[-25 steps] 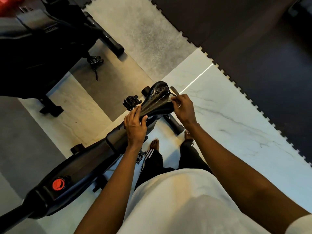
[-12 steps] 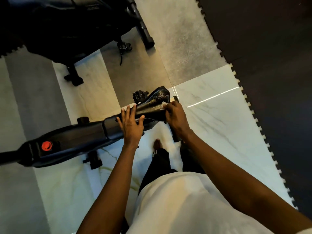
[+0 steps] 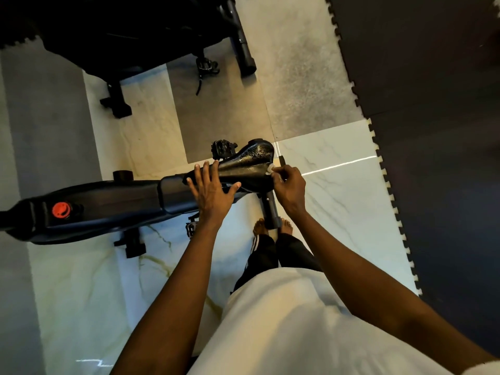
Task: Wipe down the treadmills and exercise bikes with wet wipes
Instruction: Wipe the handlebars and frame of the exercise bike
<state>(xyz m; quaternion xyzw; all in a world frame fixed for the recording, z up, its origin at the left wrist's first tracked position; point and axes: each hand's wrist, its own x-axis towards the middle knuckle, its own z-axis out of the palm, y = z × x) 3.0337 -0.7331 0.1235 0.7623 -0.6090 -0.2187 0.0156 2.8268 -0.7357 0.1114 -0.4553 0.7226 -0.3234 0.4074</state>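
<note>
A black exercise bike (image 3: 108,204) with a red knob (image 3: 61,210) lies across the middle of the view. Its black saddle (image 3: 249,158) glistens wet. My left hand (image 3: 211,190) rests on the saddle's narrow front end, fingers spread and straight. At the saddle's wide rear edge, my right hand (image 3: 289,185) pinches a small white wet wipe (image 3: 270,170) against it. Most of the wipe is hidden inside my fingers.
A second black exercise machine (image 3: 130,36) stands at the top left, its foot bar (image 3: 240,39) reaching toward the middle. A dark interlocking floor mat (image 3: 433,131) covers the right side. My bare feet (image 3: 273,228) stand beside the bike's rear stabiliser on marble tiles.
The view has swung, so the bike now lies more level in the frame. My right hand with the wipe has stayed at the saddle's rear edge. My left hand's fingers have spread flatter.
</note>
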